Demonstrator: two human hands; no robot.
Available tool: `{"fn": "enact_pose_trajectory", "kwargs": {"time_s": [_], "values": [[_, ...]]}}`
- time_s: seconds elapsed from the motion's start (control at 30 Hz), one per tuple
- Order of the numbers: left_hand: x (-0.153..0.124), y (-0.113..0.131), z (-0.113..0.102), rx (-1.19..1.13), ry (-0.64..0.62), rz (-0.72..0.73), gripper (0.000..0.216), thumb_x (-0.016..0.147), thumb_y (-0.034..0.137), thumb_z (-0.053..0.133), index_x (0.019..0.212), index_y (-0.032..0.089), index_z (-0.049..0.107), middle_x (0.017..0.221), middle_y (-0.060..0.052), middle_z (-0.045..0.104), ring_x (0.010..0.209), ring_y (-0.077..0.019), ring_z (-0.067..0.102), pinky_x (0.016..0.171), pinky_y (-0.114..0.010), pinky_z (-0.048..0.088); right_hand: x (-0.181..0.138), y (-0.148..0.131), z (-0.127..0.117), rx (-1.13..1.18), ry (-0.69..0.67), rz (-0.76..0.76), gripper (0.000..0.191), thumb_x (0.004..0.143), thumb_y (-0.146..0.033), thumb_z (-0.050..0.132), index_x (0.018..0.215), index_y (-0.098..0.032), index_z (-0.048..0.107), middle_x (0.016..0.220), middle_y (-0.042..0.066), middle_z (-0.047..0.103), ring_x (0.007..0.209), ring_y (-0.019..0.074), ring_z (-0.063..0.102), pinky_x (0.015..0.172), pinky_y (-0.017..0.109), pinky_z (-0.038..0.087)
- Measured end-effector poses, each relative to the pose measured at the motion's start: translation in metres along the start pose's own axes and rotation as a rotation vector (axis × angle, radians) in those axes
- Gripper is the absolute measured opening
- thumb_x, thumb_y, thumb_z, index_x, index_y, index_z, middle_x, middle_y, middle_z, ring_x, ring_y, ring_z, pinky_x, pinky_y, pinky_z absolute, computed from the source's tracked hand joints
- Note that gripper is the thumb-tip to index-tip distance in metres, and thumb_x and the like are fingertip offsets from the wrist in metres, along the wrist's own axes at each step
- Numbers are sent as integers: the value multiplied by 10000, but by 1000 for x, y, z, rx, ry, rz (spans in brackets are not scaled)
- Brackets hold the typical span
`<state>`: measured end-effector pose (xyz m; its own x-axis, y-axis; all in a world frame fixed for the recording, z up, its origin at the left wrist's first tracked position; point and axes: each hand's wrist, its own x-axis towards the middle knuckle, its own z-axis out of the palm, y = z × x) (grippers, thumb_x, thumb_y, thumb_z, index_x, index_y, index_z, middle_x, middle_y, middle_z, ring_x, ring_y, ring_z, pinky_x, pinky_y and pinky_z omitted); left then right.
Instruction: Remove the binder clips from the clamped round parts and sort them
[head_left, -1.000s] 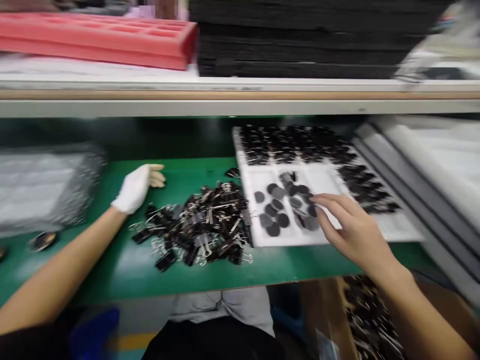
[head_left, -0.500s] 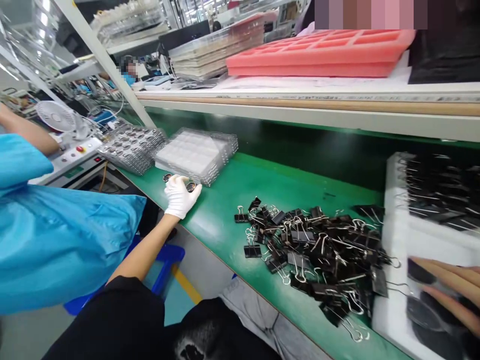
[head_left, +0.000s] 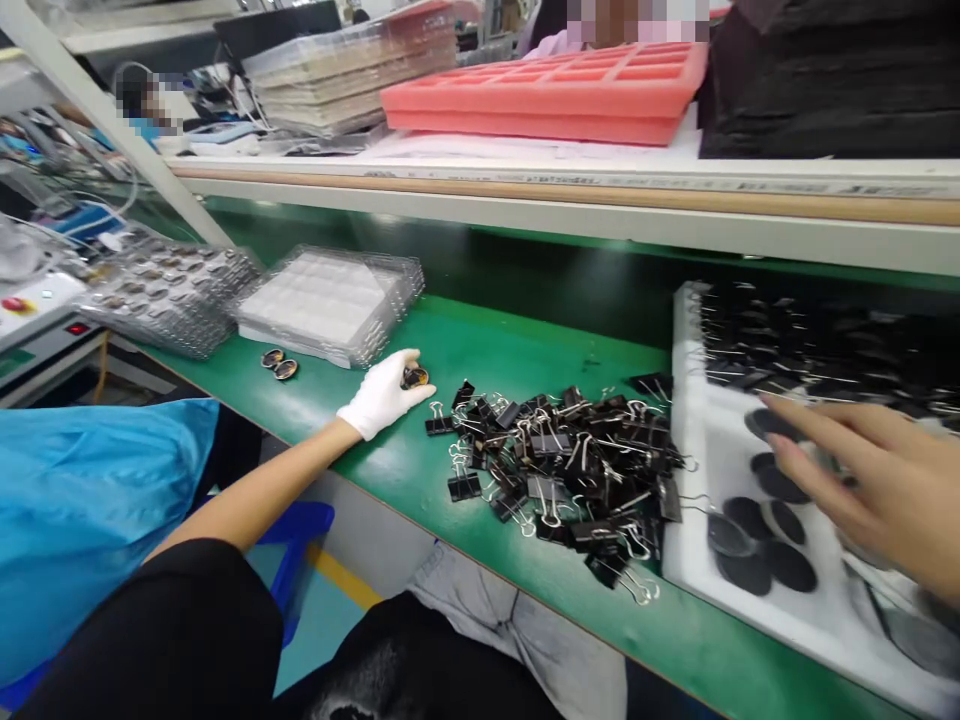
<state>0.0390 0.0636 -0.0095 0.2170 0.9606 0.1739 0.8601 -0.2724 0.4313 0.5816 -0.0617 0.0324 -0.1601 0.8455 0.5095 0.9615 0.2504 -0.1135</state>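
Observation:
My left hand (head_left: 382,395), in a white glove, is closed around a small round part (head_left: 414,377) with a dark and amber face and a metallic rim. It is above the green bench, left of a heap of black binder clips (head_left: 555,460). Two similar round parts (head_left: 279,365) lie together behind it. My bare right hand (head_left: 877,480), somewhat blurred, is over a white foam tray (head_left: 686,430). Its thumb and finger are on either side of a dark disc (head_left: 766,424). Several more black discs (head_left: 750,567) lie loose below it; some are hidden under my palm.
Clear plastic trays (head_left: 330,300) are stacked at the back, beside stacked trays of round parts (head_left: 172,290). A shelf (head_left: 525,195) overhangs the bench and carries pink foam (head_left: 540,105). More binder clips (head_left: 817,340) fill the foam tray's rear. Blue clothing (head_left: 97,510) is close at left.
The view has swung right. My left hand has moved right along the bench with one round part, leaving two behind. My right hand has shifted toward the tray's back, uncovering several discs.

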Motion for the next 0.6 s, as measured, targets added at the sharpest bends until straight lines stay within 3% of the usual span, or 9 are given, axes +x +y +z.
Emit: {"fn": "enact_pose_trajectory", "kwargs": {"time_s": [0.03,0.1,0.27,0.4,0.6], "values": [[17,7,5,-14,-19,30,726,848,473,786,1458,181,521,1267,-105,734,1036,-242,711,973,-388,563,13,-10,-6,2,-50,-58,544,1004,-667,430,1445,-422,636,1044,171,752,815,341,725,636,495,534],[53,25,17,-49,-79,104,781,833,466,795,1494,175,499,1281,-101,729,1008,-232,707,960,-379,557,41,-32,-12,70,-61,-82,553,1029,-601,479,1506,-335,563,1060,172,755,906,362,739,737,503,577],[116,81,50,-127,-260,310,865,795,515,808,1534,209,476,1297,-84,726,1103,-275,715,970,-384,544,113,-78,12,357,-206,-73,368,982,-465,638,1288,-268,589,1179,124,771,1015,322,757,888,471,590],[126,108,64,-124,-309,436,906,810,532,798,1573,206,437,1288,-80,746,1157,-323,717,992,-414,537,155,-93,50,381,-307,-148,232,956,-396,669,1128,-249,618,1089,101,770,1000,306,734,897,455,555],[125,107,64,-119,-336,469,948,820,507,812,1602,190,383,1299,-92,751,1211,-355,711,1001,-427,535,184,-108,99,450,-508,-280,205,962,-348,684,1128,-238,633,1118,82,762,1018,278,717,914,420,518]]}}
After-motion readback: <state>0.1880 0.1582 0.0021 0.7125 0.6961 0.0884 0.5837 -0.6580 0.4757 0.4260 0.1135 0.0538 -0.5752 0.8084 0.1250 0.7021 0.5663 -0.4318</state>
